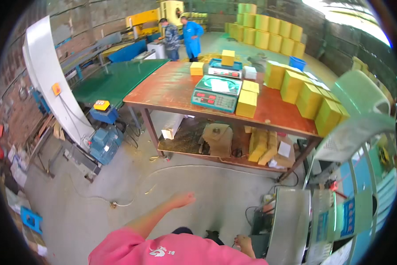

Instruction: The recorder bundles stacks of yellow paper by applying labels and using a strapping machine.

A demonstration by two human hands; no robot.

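A pink shirt (181, 249) is seen at the near edge. The right hand (242, 241) is held low at the near right, beside a grey box (261, 245). Its fingers are bent; whether anything is held in them cannot be told. To the right of the box, a shiny metal bench (291, 221) is seen. The left hand (184, 200) is held out above the grey floor (114, 185), with its fingers loosely stretched and nothing seen in it. Past this hand, a long pale cord (181, 167) is laid on the floor in a curve.

Farther on, a red-brown table (158, 86) is seen. Under it, yellow blocks (261, 145) and a brown cardboard piece (218, 138) are kept on a low shelf. On its top, a green scale (216, 106) is placed, with a white paper on its tray. A yellow block pile (247, 104) is set just right of it. Behind, one small yellow block (228, 58) is held up by a second scale (225, 70). More yellow stacks are lined up at the right.

To the left, a blue motor (105, 143) is seen near a green belt (114, 81). Far back, two people (191, 37) are seen beside machines, and tall yellow stacks (269, 33) are piled to the right.
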